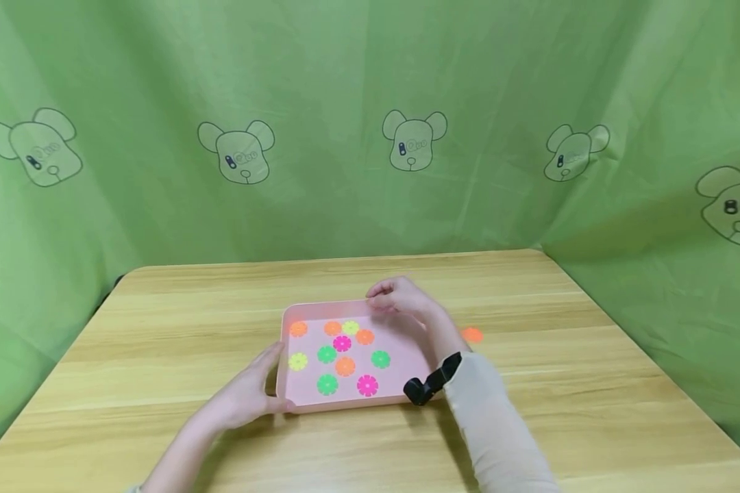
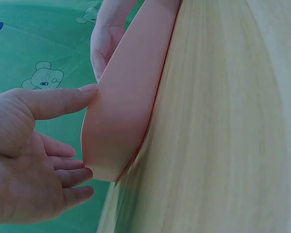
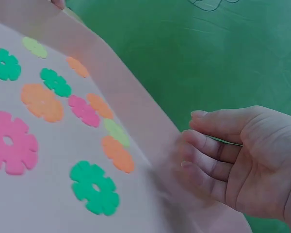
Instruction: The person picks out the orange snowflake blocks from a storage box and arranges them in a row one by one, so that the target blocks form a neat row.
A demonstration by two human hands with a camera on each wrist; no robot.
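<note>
A shallow pink tray stands on the table with several flower-shaped plastic discs lying flat in it. Among them are a magenta disc, a green disc, an orange disc and a yellow disc. My left hand spans the tray's near left corner. In the left wrist view its thumb touches the rim of the wall, and its fairly straight fingers reach the corner. At the far wall, my right hand hovers by the rim, fingers loosely bent with nothing between them.
One orange disc lies outside the tray on the wooden table, just right of the right forearm. A black wrist camera on that arm overlaps the tray's near right part. Green curtain surrounds the table's back and sides.
</note>
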